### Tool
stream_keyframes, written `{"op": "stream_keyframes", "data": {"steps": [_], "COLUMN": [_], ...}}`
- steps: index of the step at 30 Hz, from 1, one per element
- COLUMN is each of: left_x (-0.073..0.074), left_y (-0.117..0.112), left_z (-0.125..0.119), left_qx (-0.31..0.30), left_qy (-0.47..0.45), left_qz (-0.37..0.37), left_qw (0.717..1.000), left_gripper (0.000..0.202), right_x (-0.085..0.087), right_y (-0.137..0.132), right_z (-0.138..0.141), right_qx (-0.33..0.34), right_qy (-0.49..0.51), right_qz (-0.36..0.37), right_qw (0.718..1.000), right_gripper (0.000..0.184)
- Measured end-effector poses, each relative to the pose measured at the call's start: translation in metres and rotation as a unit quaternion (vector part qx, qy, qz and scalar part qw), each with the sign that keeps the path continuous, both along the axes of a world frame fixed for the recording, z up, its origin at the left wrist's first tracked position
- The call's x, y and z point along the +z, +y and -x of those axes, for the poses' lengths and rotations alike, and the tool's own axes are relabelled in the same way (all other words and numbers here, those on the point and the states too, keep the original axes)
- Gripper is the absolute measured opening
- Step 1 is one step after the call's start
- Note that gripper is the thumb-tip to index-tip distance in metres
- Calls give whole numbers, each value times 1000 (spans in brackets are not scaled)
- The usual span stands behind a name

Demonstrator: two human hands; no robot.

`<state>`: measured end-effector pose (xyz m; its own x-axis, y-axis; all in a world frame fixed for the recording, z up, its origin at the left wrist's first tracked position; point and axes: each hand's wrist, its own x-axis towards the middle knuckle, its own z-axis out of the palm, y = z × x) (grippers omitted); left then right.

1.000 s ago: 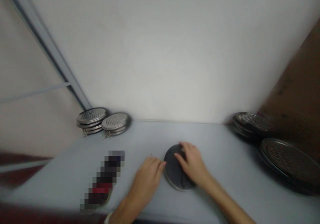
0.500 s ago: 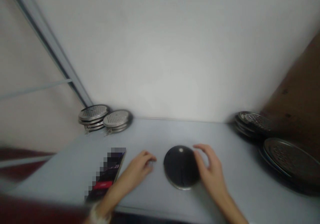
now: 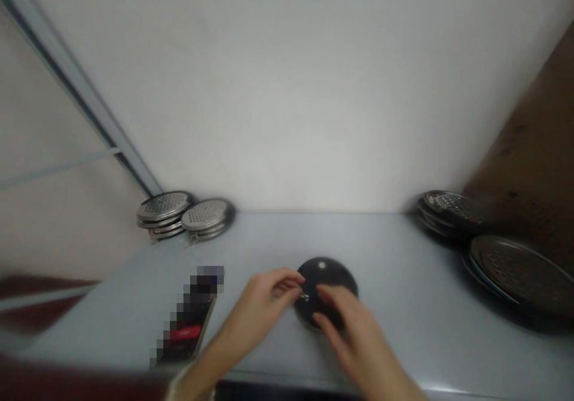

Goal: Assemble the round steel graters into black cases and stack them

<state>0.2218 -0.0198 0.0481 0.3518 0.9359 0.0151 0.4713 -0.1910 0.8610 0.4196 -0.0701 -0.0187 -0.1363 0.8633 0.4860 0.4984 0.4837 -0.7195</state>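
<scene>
A round, dark, glossy disc (image 3: 334,272) with a thin rim lies on the grey table, and both hands partly cover it. At its left edge my left hand (image 3: 269,298) is closed in a pinch, with a small shiny metal piece (image 3: 305,296) at the fingertips. That piece is too small and blurred to name. Over the disc's lower right part is my right hand (image 3: 352,323), thumb and fingers apart, nothing visible between them. Its fingertips point toward the metal piece, a little short of it.
Stacks of round perforated metal discs (image 3: 206,214) with small chains stand at the back left. Darker perforated discs (image 3: 515,269) are piled on the right, near a brown panel (image 3: 533,144). A partly pixelated phone-like object (image 3: 188,332) lies left of my left forearm.
My left hand has moved right to the disc's edge. My right hand has left the disc's right side and come inward over it, toward my left fingertips.
</scene>
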Motion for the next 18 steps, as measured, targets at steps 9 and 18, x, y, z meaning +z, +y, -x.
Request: {"op": "stream_keyframes", "data": {"steps": [9,18], "left_x": [-9,-41], "left_y": [-24,13], "left_z": [-25,61], "left_qx": [19,39], "left_qy": [19,344], "left_qz": [-69,-50], "left_qw": [997,937], "left_gripper": [11,16], "right_x": [-28,-10], "right_y": [0,10], "right_z": [-3,-13], "right_qx": [-47,-20], "right_qy": [-155,-148], "right_qz": [-88,-93], "right_qw": [983,984], "right_gripper": [40,38]}}
